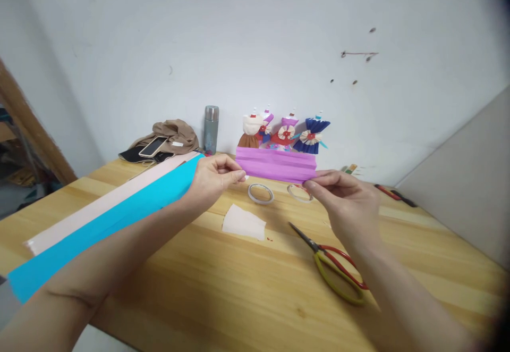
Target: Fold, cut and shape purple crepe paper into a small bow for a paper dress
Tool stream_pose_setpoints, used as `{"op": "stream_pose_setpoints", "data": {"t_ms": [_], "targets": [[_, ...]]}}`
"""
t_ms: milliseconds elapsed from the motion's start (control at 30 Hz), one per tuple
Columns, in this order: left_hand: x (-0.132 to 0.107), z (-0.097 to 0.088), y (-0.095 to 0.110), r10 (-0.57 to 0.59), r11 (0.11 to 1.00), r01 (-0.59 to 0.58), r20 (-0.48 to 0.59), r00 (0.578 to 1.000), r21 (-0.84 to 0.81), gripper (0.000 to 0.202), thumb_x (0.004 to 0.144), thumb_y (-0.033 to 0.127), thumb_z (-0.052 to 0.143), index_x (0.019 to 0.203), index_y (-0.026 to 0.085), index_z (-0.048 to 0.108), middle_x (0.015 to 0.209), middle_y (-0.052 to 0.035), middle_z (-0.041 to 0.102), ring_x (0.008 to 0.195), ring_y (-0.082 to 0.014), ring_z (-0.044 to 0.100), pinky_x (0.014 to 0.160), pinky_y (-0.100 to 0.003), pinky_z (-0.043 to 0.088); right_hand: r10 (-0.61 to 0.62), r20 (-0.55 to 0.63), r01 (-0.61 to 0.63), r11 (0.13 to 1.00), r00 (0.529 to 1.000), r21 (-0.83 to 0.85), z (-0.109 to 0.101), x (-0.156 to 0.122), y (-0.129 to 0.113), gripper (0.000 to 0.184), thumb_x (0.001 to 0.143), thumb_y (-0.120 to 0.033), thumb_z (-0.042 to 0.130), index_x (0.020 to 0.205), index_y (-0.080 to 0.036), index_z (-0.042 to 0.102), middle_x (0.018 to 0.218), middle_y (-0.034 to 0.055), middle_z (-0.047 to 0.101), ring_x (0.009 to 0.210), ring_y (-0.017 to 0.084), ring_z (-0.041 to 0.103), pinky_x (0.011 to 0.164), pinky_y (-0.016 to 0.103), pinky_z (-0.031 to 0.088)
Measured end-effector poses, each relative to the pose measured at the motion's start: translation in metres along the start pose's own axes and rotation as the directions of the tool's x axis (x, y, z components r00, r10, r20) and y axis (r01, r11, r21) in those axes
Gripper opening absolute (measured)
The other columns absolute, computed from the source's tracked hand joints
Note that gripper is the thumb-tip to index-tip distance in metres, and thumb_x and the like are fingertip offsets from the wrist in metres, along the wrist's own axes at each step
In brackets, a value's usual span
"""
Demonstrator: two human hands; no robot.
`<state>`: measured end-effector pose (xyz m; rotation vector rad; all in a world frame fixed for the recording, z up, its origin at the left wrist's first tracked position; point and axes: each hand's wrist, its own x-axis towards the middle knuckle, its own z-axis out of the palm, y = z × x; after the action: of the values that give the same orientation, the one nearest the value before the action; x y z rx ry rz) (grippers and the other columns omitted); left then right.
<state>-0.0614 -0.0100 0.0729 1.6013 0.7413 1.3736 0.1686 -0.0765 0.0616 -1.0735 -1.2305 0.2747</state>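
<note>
Pale wood makes up the table (223, 293), its near edge showing at eight o'clock, if the purple paper strip (276, 165) is the clock's centre. At twelve o'clock the white wall (255, 38) closes off the far side; at three o'clock a pale side panel (470, 171) bounds the right. A stretch of exposed grain runs at six o'clock, between the left forearm and the scissors (338, 283), whose dark blades and red and yellow loop handles lie at five.

Smooth sky-blue paper (107, 233) and pale pink paper (107, 203) extend long and straight at nine, partly behind the left forearm. A ragged-sided white paper piece (244, 223) and one thin tape roll (261, 193) lie at seven, another tape roll (300, 193) between four and five. Pleated paper dresses and round rosettes clothe the dolls (286, 131) at twelve; a metal-capped flask (211, 131) stands at ten.

Held up above the table, the strip is a wide rectangle with lengthwise creases. The hands are apart: the left hand (219, 175) pinches its left end, the right hand (353, 200) its lower right corner.
</note>
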Motion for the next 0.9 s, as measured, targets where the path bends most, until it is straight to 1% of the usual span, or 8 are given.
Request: {"op": "stream_pose_setpoints", "data": {"t_ms": [100, 167, 300, 433, 533, 667, 767, 900], "targets": [[-0.0006, -0.0001, 0.0031, 0.026, 0.998, -0.024, -0.044, 0.999, 0.053, 0.01, 0.061, 0.019, 0.074, 0.058, 0.016, 0.065, 0.06, -0.0002, 0.069, 0.059, -0.013, 0.066, 0.061, -0.025, 0.056, 0.011, 0.007, -0.011, 1.0, 1.0, 0.013, 0.0001, 0.0, 0.0003, 0.014, 0.062, -0.024, 0.082, 0.058, -0.024, 0.068, 0.069, 0.0019, 0.069, 0.062, 0.016, 0.062, 0.059, 0.032, 0.054], [-0.0009, 0.0002, 0.0039, 0.026, 0.998, -0.023, -0.055, 0.998, 0.058, 0.011, 0.061, 0.021, 0.074, 0.058, 0.016, 0.065, 0.059, -0.0001, 0.069, 0.058, -0.0131, 0.065, 0.06, -0.025, 0.056, 0.022, 0.005, -0.022, 1.0, 1.0, 0.021, -0.0001, 0.0, 0.0014, 0.014, 0.062, -0.025, 0.082, 0.058, -0.024, 0.068, 0.07, 0.0018, 0.069, 0.063, 0.016, 0.062, 0.06, 0.032, 0.054], [-0.0018, 0.0011, 0.0034, 0.019, 0.999, -0.016, -0.065, 0.998, 0.039, 0.015, 0.062, 0.025, 0.075, 0.059, 0.016, 0.063, 0.056, 0.001, 0.067, 0.054, -0.0122, 0.064, 0.059, -0.025, 0.056, 0.041, -0.008, -0.041, 0.999, 0.999, 0.024, -0.0001, -0.0003, 0.0025, 0.014, 0.061, -0.026, 0.083, 0.058, -0.024, 0.069, 0.069, 0.002, 0.069, 0.063, 0.016, 0.062, 0.06, 0.031, 0.054], [-0.0027, 0.0015, 0.0016, 0.026, 0.999, -0.025, -0.056, 0.998, 0.03, 0.015, 0.063, 0.025, 0.074, 0.059, 0.016, 0.063, 0.054, 0.0015, 0.065, 0.053, -0.0115, 0.063, 0.057, -0.025, 0.055, 0.071, -0.022, -0.071, 0.997, 0.997, 0.017, 0.0004, -0.0006, -0.0004, 0.017, 0.059, -0.027, 0.084, 0.057, -0.023, 0.068, 0.066, 0.0017, 0.069, 0.058, 0.015, 0.062, 0.056, 0.03, 0.054], [-0.0026, 0.001, -0.0014, 0.06, 0.998, -0.058, -0.051, 0.997, 0.031, 0.013, 0.064, 0.022, 0.073, 0.059, 0.016, 0.063, 0.055, 0.002, 0.065, 0.053, -0.0105, 0.062, 0.056, -0.023, 0.053, 0.086, -0.015, -0.086, 0.996, 0.996, -0.005, -0.0001, 0.0, -0.002, 0.017, 0.06, -0.028, 0.084, 0.058, -0.023, 0.068, 0.061, 0.0015, 0.069, 0.054, 0.015, 0.061, 0.052, 0.03, 0.054], [-0.0019, 0.0004, -0.0047, 0.092, 0.995, -0.09, -0.035, 0.995, 0.051, 0.01, 0.065, 0.021, 0.072, 0.061, 0.016, 0.064, 0.057, 0.002, 0.065, 0.055, -0.0097, 0.062, 0.057, -0.021, 0.052, 0.069, -0.007, -0.069, 0.997, 0.998, -0.024, -0.0019, 0.0014, -0.0011, 0.015, 0.061, -0.028, 0.083, 0.058, -0.023, 0.069, 0.06, 0.0015, 0.069, 0.051, 0.014, 0.06, 0.049, 0.029, 0.052], [-0.0018, 0.0009, -0.0034, 0.071, 0.997, -0.07, -0.029, 0.997, 0.037, 0.01, 0.065, 0.021, 0.072, 0.061, 0.016, 0.064, 0.055, 0.0025, 0.064, 0.052, -0.0091, 0.061, 0.054, -0.02, 0.049, 0.044, 0.005, -0.044, 0.998, 0.999, -0.04, -0.0029, 0.0019, 0.0001, 0.013, 0.062, -0.027, 0.082, 0.06, -0.023, 0.069, 0.063, 0.0019, 0.07, 0.054, 0.015, 0.062, 0.051, 0.029, 0.053], [-0.0032, 0.0028, 0.002, 0.036, 0.999, -0.034, -0.052, 0.998, 0.028, 0.011, 0.062, 0.021, 0.072, 0.059, 0.016, 0.063, 0.053, 0.003, 0.062, 0.049, -0.0083, 0.058, 0.052, -0.02, 0.048, 0.019, 0.008, -0.018, 0.999, 1.0, -0.041, -0.0033, 0.0017, 0.0007, 0.014, 0.064, -0.028, 0.082, 0.061, -0.024, 0.07, 0.066, 0.0022, 0.071, 0.059, 0.017, 0.064, 0.054, 0.031, 0.054]]}}
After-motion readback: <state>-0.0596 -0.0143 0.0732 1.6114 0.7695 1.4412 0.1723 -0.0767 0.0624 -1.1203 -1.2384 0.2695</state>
